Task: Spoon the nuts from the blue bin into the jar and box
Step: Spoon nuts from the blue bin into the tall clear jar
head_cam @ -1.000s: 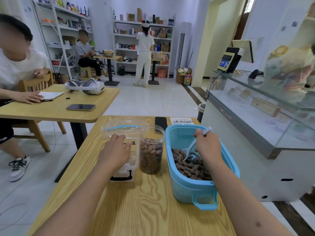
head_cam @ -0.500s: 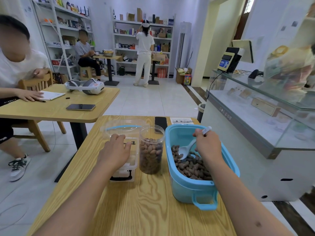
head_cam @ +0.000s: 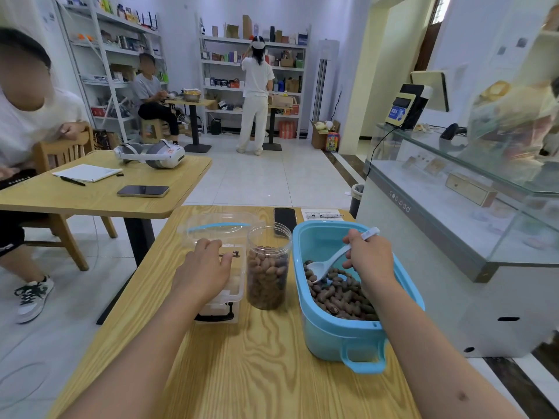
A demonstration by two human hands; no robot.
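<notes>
A blue bin (head_cam: 344, 337) stands at the right of the wooden table and holds brown nuts (head_cam: 338, 293). My right hand (head_cam: 370, 260) grips a white plastic spoon (head_cam: 328, 264) over the bin, its bowl low against the nuts at the left side. Left of the bin stands a clear jar (head_cam: 267, 267), mostly full of nuts. A clear plastic box (head_cam: 228, 285) sits left of the jar. My left hand (head_cam: 204, 269) rests on top of that box, fingers curled over its far edge.
A clear lid with a blue seal (head_cam: 217, 226) lies behind the box. A black phone (head_cam: 285, 219) and a paper slip (head_cam: 322, 214) lie at the table's far edge. A glass counter (head_cam: 453, 213) runs along the right. A second table (head_cam: 99, 195) with a seated person is at left.
The spoon has come up out of the nuts and swung left inside the bin. My left hand has stayed on the box.
</notes>
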